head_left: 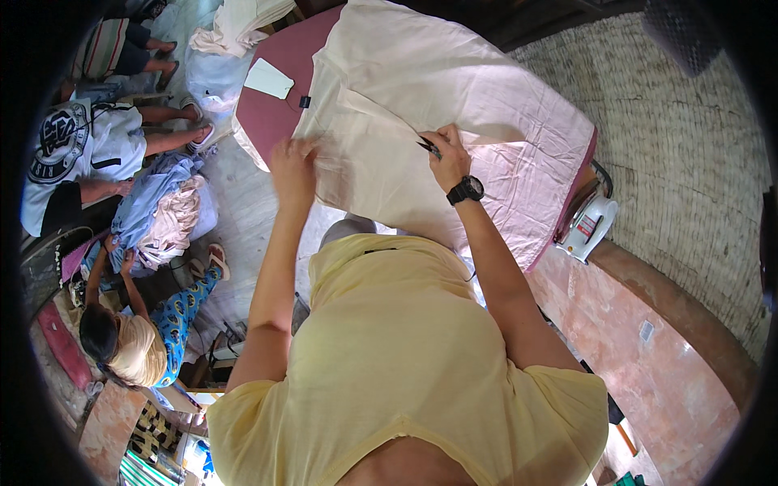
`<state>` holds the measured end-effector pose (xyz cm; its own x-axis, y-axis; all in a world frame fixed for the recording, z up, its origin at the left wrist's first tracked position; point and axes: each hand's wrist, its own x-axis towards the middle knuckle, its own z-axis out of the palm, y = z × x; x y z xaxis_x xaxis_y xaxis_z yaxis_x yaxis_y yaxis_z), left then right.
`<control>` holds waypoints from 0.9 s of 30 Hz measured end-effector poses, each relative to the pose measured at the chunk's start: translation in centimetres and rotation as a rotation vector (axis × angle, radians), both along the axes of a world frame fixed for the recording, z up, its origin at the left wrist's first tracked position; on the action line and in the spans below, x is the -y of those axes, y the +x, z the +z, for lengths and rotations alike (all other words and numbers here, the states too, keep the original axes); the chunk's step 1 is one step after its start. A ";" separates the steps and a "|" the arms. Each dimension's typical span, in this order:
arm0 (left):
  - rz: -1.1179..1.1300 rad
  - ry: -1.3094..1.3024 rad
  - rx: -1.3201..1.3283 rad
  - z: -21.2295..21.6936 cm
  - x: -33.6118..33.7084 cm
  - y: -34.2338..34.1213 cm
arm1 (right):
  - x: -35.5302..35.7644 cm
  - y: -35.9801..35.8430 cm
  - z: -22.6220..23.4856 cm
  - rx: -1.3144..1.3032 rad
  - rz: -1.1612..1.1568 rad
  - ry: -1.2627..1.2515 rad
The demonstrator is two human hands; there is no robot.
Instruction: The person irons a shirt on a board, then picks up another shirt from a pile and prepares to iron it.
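Observation:
A pale cream and pinkish garment (405,65) lies spread over a maroon padded board (271,121), with creases running across it. My right hand (450,162), with a black watch on its wrist, is closed around small black thread snips (429,147). The snips' dark blades point left, just above the cloth. My left hand (293,166) is at the garment's near left edge, its fingers bent and smeared by motion; whether it grips cloth cannot be told. A white hang tag (269,78) lies on the maroon part, near a small black label (305,102).
A white iron (587,227) stands by the board's right edge. At the left, a seated person (134,344) handles a heap of blue and pink clothes (166,211). Other people sit farther up the left side. A ribbed tan surface (648,138) lies at the right.

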<state>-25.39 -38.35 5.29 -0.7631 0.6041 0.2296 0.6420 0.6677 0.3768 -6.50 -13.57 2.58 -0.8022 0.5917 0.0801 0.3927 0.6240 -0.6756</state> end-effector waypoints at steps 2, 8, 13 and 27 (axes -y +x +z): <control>-0.235 0.248 0.162 1.6 -7.4 -0.2 | 0.4 0.4 -0.1 0.030 0.033 0.022; -0.554 0.314 0.319 -3.5 -17.0 -0.1 | 1.1 0.5 0.4 0.134 0.060 0.005; -0.600 0.155 0.398 -3.5 -17.4 -0.2 | 1.0 0.5 1.2 0.193 0.074 0.047; -0.299 0.551 0.975 -4.7 -17.1 0.9 | -1.7 -2.5 2.1 0.085 -0.084 -0.095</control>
